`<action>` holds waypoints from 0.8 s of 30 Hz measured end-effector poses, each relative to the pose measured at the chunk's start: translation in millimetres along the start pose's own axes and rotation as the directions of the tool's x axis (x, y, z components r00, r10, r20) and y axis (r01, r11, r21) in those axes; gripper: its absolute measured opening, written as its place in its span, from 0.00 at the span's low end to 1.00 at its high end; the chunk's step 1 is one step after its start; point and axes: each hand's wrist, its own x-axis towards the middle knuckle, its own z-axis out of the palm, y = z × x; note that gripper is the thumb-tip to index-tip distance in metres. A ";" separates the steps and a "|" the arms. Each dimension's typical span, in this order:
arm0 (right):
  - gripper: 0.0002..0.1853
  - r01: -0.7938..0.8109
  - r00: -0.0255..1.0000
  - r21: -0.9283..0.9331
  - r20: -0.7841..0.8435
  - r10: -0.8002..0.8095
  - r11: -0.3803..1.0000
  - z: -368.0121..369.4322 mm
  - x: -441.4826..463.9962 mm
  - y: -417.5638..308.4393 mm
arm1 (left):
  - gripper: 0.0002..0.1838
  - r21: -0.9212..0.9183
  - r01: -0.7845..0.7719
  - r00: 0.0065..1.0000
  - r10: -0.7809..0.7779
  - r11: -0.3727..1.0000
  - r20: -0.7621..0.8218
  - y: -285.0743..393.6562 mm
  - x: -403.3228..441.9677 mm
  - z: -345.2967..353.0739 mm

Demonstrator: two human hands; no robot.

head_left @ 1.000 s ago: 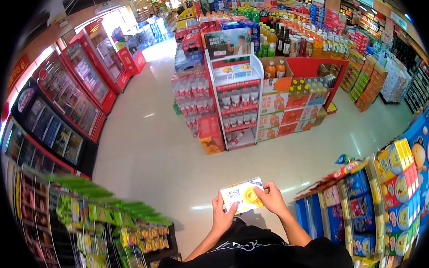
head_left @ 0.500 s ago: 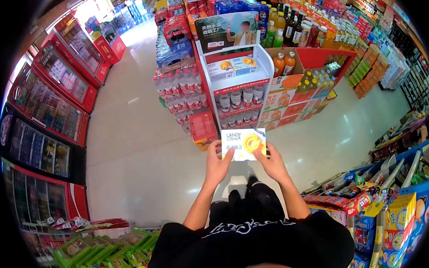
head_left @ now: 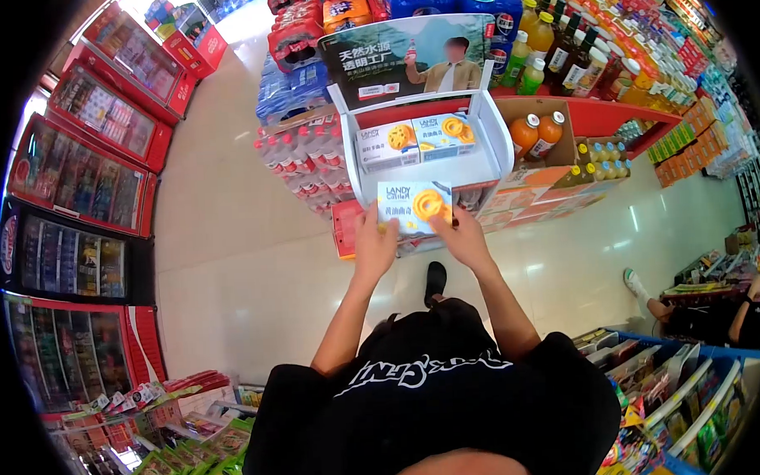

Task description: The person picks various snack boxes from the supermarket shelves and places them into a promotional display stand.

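Note:
Between both hands I hold a white and yellow box of butter cookies (head_left: 414, 208), its printed front facing up toward me. My left hand (head_left: 375, 243) is closed on the left edge with the thumb on the front. My right hand (head_left: 461, 238) grips the lower right edge in the same way. Just beyond the box stands a white display stand (head_left: 486, 154). On its top tray sit two similar cookie boxes side by side, a white one (head_left: 388, 145) on the left and a blue and white one (head_left: 445, 136) on the right.
Behind the tray rises a poster panel (head_left: 407, 59). Packs of bottled water (head_left: 302, 152) are stacked left of the stand, and orange juice bottles (head_left: 537, 135) stand right. Red fridges (head_left: 81, 181) line the left wall. Another person's leg (head_left: 646, 295) shows at right, near snack racks (head_left: 678, 386).
I have come closer to the display stand, and the held cookie box is now at the tray's front edge. Another person's leg has come into view at right.

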 end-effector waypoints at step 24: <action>0.23 -0.122 0.986 -0.022 0.113 0.124 0.992 -6.3 121.1 4.3 | 0.32 -0.046 0.042 0.999 -0.042 0.998 0.008 -7.1 69.7 34.4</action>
